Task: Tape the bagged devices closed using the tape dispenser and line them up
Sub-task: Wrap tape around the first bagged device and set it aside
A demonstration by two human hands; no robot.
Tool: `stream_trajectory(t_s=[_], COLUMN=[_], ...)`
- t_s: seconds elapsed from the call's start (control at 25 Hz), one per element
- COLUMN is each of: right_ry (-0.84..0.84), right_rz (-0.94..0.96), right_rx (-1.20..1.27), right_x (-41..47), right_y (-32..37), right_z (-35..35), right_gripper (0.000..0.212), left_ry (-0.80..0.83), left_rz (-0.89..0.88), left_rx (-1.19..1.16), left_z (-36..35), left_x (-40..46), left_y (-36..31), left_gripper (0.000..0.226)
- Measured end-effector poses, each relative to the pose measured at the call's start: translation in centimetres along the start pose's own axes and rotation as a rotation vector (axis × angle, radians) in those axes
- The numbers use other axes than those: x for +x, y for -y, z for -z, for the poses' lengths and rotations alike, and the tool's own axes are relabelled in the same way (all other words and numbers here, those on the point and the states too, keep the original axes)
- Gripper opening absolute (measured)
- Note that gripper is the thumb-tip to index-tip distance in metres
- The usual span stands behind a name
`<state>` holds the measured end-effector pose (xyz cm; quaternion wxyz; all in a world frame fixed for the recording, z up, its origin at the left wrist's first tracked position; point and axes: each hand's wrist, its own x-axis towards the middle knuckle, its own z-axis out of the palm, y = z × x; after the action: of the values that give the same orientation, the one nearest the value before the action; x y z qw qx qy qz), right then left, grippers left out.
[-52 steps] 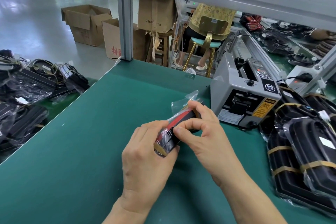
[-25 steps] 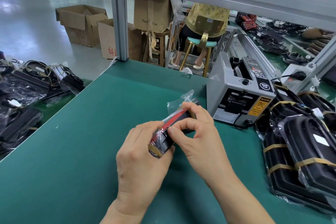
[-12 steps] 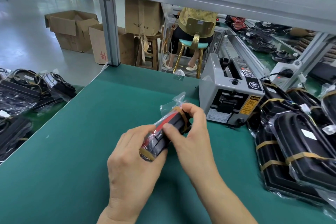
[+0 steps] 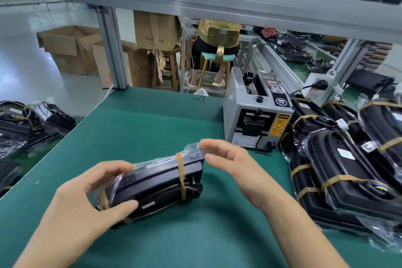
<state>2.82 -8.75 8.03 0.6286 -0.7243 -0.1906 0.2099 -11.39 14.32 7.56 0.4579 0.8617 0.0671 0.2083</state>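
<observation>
Black bagged device (image 4: 156,183) (taped) between both hands.

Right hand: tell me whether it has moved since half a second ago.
Yes. The right hand has let go of the bagged black device and opened beside its end, toward the grey tape dispenser.

Both hands are motion-smeared, so you can't really tell if the right hand (image 4: 230,165) is touching the bagged device (image 4: 156,183) or just off its end. The left hand (image 4: 87,200) covers that end of the bag. The taped devices (image 4: 348,172) on the right run off the picture's edge, same with the pile (image 4: 26,128) on the left. The tape dispenser (image 4: 256,115) label is too small to read.
</observation>
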Motion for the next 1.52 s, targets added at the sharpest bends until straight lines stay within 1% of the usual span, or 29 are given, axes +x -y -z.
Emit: stream_trajectory(t_s=[0.08,0.16,0.2,0.28,0.36,0.44,0.48,0.52,0.56,0.6,0.68,0.72,0.76,0.8,0.88,0.92,1.0,1.12,1.16,1.28,1.36,1.44,1.52], right_ry=[-0.016,-0.079,-0.102,-0.121,-0.093,-0.021,-0.003,-0.031,-0.134,-0.314,-0.749,-0.897,-0.973,-1.004,-1.017,-1.019,-1.022,-1.030,-1.039,-1.066,-1.069,-1.021,-0.844], right_rz=[0.016,0.029,0.035,0.037,-0.003,-0.080,-0.110,-0.134,-0.153,-0.168,-0.147,-0.120,-0.095,-0.080,-0.071,-0.086,-0.139,-0.184,-0.200,-0.255,-0.281,-0.286,-0.264], right_rx=[0.019,0.066,0.076,0.033,-0.017,0.010,0.023,0.030,0.030,0.027,0.059,0.085,0.107,0.117,0.126,0.135,0.161,0.240,0.267,0.355,0.408,0.525,0.705], right_x=[0.2,0.6,0.9,1.5,2.2,2.9,3.0,3.1,3.1,3.1,2.8,2.7,2.8,3.1,4.2,4.7,5.7,6.5,6.7,7.2,7.3,6.5,4.4], right_y=[-0.5,-0.7,-0.6,-0.5,-0.6,-0.9,-1.1,-1.2,-1.5,-1.8,-2.5,-2.5,-2.2,-1.8,-1.1,-1.0,-0.9,-1.1,-1.1,-0.8,-0.4,0.0,0.1], right_z=[-0.2,-0.3,-0.4,-0.8,-1.5,-1.8,-1.7,-1.3,-0.6,0.5,3.3,4.7,5.7,6.4,6.8,6.9,7.1,7.4,7.5,7.4,7.0,6.6,6.4], right_gripper=[0.016,0.011,0.011,0.014,0.016,0.016,0.015,0.013,0.010,0.010,0.013,0.013,0.013,0.015,0.021,0.020,0.008,0.005,0.006,0.021,0.023,0.024,0.026], left_ry=[0.002,0.077,0.142,0.241,0.287,0.329,0.347,0.353,0.342,0.313,0.247,0.230,0.223,0.225,0.231,0.231,0.232,0.248,0.252,0.265,0.270,0.270,0.263], left_rz=[-0.134,-0.294,-0.333,-0.343,-0.342,-0.344,-0.319,-0.285,-0.248,-0.218,-0.150,-0.126,-0.112,-0.100,-0.089,-0.087,-0.084,-0.067,-0.067,-0.060,-0.056,-0.056,-0.050], left_rx=[0.250,0.393,0.419,0.410,0.419,0.423,0.402,0.370,0.344,0.330,0.349,0.355,0.354,0.359,0.413,0.442,0.476,0.470,0.462,0.441,0.445,0.448,0.443], left_z=[-0.7,-2.4,-3.4,-4.7,-5.3,-5.5,-5.5,-5.6,-5.5,-5.6,-5.7,-5.9,-6.0,-6.1,-6.3,-6.3,-6.3,-6.3,-6.2,-6.1,-6.0,-5.9,-5.9], left_x=[0.6,1.0,1.2,1.9,2.7,3.6,4.0,4.3,4.5,4.6,4.5,4.3,4.1,3.8,3.4,3.3,3.1,3.1,3.1,3.0,2.9,2.9,2.9], left_y=[-1.6,-3.6,-4.6,-5.8,-5.8,-5.6,-5.5,-5.5,-5.3,-5.2,-5.0,-4.9,-4.9,-5.0,-5.1,-5.2,-5.4,-5.6,-5.6,-5.8,-6.0,-6.2,-6.3], left_gripper=[0.051,0.061,0.065,0.073,0.080,0.076,0.070,0.065,0.062,0.062,0.061,0.058,0.056,0.054,0.054,0.054,0.055,0.054,0.053,0.049,0.044,0.045,0.044])
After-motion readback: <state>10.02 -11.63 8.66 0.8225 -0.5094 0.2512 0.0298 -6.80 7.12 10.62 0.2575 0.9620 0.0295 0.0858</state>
